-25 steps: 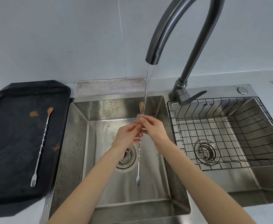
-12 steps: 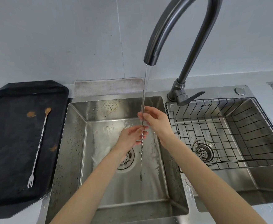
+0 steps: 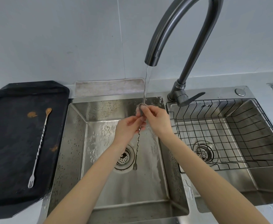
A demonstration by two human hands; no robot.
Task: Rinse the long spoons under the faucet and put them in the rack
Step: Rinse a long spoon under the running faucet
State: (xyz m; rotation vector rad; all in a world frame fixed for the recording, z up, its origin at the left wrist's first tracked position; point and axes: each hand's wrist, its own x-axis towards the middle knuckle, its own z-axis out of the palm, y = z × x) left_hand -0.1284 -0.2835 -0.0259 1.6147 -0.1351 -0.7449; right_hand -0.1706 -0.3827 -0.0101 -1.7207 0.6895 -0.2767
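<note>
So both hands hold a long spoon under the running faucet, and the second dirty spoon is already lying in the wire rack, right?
Not quite. The head view shows the second dirty spoon lying on the black tray, not in the wire rack. Both the left hand and right hand do hold a long spoon under the running faucet.

I see one long twisted spoon (image 3: pixel 138 139) hanging upright under the faucet (image 3: pixel 177 38) stream; another (image 3: pixel 39 146), brown-stained, lies at nine o'clock; wire rack (image 3: pixel 226 135) at three o'clock.

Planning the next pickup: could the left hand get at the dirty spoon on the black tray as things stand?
Probably yes. The dirty spoon lies uncovered on the black tray, with nothing between. But the left hand first must release the spoon being rinsed.
</note>
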